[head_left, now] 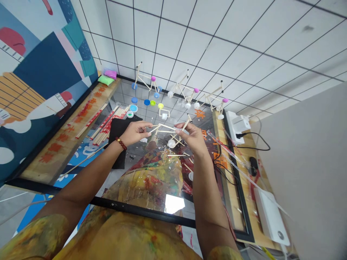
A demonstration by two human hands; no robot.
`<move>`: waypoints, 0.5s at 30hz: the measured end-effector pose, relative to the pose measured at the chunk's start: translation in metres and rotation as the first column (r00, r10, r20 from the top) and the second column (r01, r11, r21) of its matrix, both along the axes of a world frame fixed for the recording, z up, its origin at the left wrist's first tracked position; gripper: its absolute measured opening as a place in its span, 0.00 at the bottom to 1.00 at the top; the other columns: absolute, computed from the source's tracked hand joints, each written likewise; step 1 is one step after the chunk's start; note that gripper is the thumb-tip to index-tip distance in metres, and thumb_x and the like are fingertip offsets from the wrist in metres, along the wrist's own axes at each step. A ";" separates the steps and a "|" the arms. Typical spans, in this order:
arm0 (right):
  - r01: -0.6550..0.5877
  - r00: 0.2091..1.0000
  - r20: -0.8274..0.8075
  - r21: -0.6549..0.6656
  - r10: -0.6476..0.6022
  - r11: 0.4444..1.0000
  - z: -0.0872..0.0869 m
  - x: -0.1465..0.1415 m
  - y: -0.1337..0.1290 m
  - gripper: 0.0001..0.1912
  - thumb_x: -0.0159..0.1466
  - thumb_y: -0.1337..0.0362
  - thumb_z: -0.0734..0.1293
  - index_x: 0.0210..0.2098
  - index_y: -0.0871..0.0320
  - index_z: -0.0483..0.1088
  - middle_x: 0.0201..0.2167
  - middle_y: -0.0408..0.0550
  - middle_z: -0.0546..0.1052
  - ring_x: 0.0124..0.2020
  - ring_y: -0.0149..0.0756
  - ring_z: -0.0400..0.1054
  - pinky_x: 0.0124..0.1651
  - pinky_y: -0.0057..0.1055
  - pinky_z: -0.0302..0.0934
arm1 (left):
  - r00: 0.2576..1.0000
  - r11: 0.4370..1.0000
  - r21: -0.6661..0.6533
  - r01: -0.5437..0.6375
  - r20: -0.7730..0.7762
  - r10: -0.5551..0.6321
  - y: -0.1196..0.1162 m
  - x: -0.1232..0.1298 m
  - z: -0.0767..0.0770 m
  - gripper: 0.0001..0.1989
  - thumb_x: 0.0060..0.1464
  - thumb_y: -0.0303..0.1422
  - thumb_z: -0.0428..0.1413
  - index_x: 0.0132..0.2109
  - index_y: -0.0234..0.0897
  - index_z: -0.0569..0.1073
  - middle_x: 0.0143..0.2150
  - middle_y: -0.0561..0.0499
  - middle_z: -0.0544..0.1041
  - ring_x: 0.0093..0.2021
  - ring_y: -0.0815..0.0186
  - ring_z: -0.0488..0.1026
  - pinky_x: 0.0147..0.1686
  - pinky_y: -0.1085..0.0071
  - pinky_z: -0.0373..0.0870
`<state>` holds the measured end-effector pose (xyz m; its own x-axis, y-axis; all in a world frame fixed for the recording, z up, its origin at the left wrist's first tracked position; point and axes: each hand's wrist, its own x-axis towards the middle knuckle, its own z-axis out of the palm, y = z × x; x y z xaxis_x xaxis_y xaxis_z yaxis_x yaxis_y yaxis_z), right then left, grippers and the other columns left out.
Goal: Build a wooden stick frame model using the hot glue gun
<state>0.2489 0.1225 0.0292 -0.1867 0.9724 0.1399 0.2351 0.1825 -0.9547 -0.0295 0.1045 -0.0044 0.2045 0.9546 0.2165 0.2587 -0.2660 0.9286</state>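
1. Left hand (135,133), with a dark red bead bracelet (121,143) on its wrist, is partly closed, its thumb and fingertips pinching the left end of a wooden stick frame (166,128).
2. Right hand (189,138) is also partly closed, gripping the frame's right side. A white round foot (171,143) hangs from the frame between the hands.
3. Just left of the frame, a black foam sheet (119,142) lies on the glass-topped surface (108,202), with bundled sticks (107,126) touching its far-left side.
4. Farther out lie a blue disc (146,102), a lime disc (153,103) and a yellow disc (161,105).
5. Similar stick frames (184,88) stand along the far edge.
6. To the right, a white power adapter (238,124) sits on the wooden border, trailing a black cable (257,139).
7. A painted mural (46,68) covers the left wall, and white tiles (189,39) rise beyond.
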 end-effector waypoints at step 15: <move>-0.016 1.000 -0.022 -0.015 0.015 1.000 -0.012 0.002 0.006 0.16 0.54 0.49 0.76 0.36 0.52 0.78 0.43 0.48 0.82 0.49 0.46 0.74 0.60 0.47 0.61 | 0.996 0.994 -0.072 0.080 0.041 -0.077 0.002 0.000 -0.001 0.20 0.48 0.36 0.64 0.49 0.32 0.80 0.25 0.56 0.65 0.25 0.72 0.61 0.26 0.74 0.62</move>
<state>0.2509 0.1282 0.0176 -0.1988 0.9714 0.1295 0.2110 0.1715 -0.9623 -0.0297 0.1065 -0.0052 0.2723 0.9496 0.1552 0.2039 -0.2146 0.9552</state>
